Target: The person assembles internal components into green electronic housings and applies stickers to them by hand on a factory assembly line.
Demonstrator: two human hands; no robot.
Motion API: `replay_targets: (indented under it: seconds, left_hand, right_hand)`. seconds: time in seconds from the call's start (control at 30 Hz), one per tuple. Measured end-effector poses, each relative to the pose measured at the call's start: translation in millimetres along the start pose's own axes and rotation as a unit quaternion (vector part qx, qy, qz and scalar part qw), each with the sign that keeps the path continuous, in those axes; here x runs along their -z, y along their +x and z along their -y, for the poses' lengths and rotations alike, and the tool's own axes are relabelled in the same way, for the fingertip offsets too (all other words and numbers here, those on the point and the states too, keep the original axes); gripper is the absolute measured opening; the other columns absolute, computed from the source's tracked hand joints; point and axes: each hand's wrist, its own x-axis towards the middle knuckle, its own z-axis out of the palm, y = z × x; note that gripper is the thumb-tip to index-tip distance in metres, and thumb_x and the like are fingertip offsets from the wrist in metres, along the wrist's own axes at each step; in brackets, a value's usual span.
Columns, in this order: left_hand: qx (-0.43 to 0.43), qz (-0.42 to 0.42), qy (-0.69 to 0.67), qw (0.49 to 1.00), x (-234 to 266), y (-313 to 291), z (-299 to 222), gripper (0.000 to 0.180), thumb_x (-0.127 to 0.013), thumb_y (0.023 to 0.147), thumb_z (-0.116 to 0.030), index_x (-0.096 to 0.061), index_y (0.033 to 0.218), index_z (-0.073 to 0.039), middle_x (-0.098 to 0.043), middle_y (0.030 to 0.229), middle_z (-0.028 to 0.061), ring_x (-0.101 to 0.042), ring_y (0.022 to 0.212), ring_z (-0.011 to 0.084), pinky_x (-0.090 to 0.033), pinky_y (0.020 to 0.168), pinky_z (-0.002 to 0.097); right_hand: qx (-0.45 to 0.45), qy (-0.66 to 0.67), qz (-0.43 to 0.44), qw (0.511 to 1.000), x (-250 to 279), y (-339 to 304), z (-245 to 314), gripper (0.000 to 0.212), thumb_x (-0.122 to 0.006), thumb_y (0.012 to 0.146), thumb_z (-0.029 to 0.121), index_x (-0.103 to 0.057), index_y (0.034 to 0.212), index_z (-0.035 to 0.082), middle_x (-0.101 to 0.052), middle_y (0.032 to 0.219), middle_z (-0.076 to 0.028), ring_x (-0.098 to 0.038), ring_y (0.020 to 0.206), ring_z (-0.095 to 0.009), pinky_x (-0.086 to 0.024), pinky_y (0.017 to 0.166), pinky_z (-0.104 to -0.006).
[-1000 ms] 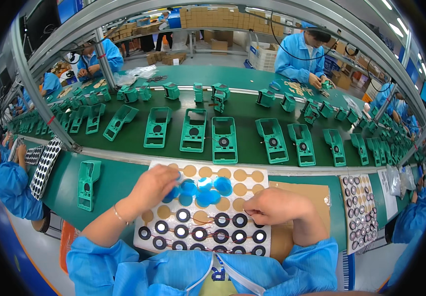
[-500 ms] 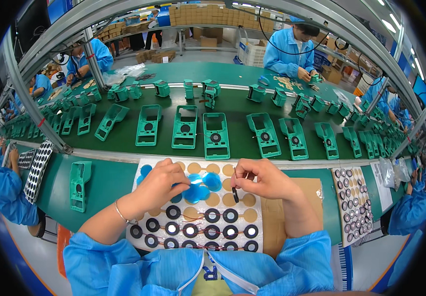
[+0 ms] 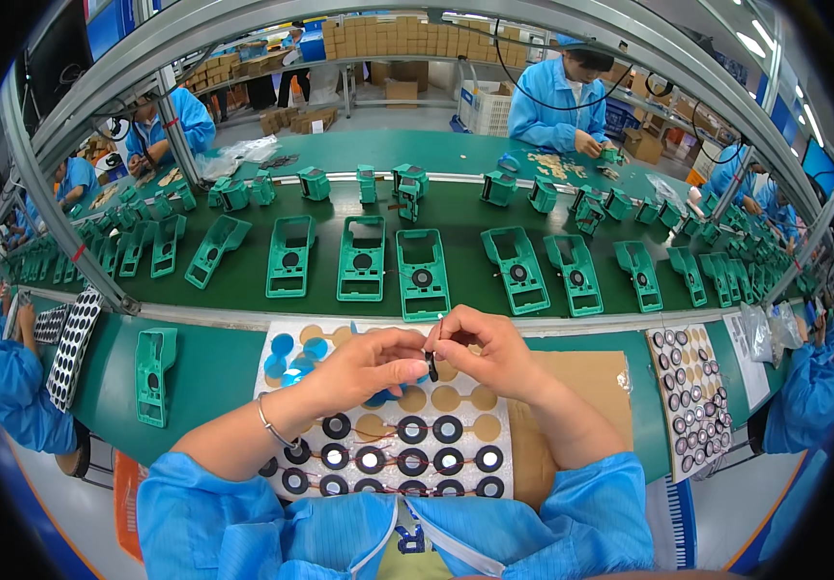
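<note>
Over the white sheet (image 3: 500,406), my hands meet at a small round black speaker (image 3: 431,367), held on edge. My left hand (image 3: 371,369) has its thumb and fingers closed at the speaker's left side. My right hand (image 3: 483,350) pinches the speaker from the right, and a thin wire with a light tip (image 3: 441,317) rises above its fingers. Several similar speakers (image 3: 412,429) with reddish wires lie in rows on the sheet below. Loose blue film discs (image 3: 284,345) lie beside and partly under my left hand. Tan round pads (image 3: 485,398) show on the sheet.
Green plastic housings (image 3: 423,280) line the dark green belt ahead; one housing (image 3: 155,377) lies at left on my bench. Brown cardboard (image 3: 572,387) is right of the sheet, then a board of speakers (image 3: 688,406). A metal frame (image 3: 79,251) stands at left. Co-workers (image 3: 557,101) sit around.
My left hand has moved right from the blue film discs to the speaker. My right hand has shifted slightly left and up with the speaker. The blue discs are now spread farther left.
</note>
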Motion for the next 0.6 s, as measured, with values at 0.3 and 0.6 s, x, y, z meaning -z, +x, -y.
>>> replay_targets:
  seconds: [0.3,0.6]
  left_hand:
    - [0.095,0.001,-0.276,0.957,7,0,9,0.017,-0.057,0.086,-0.008,-0.056,0.099,0.002,-0.059,0.09,0.0092,-0.061,0.075,0.0148,-0.052,0.07,0.026]
    - [0.045,-0.113,-0.212,0.97,11,-3,14,0.012,-0.057,0.085,-0.005,-0.056,0.094,0.002,-0.06,0.087,0.0092,-0.061,0.073,0.0132,-0.052,0.07,0.0229]
  right_hand:
    - [0.1,-0.072,-0.057,0.991,-23,3,8,0.011,-0.061,0.081,0.007,-0.057,0.089,0.002,-0.054,0.084,-0.007,-0.056,0.07,-0.015,-0.046,0.062,-0.0259]
    - [0.089,-0.232,-0.049,0.967,-29,5,12,0.026,-0.069,0.074,0.012,-0.055,0.094,0.005,-0.054,0.089,-0.009,-0.052,0.088,-0.028,-0.045,0.074,-0.0362]
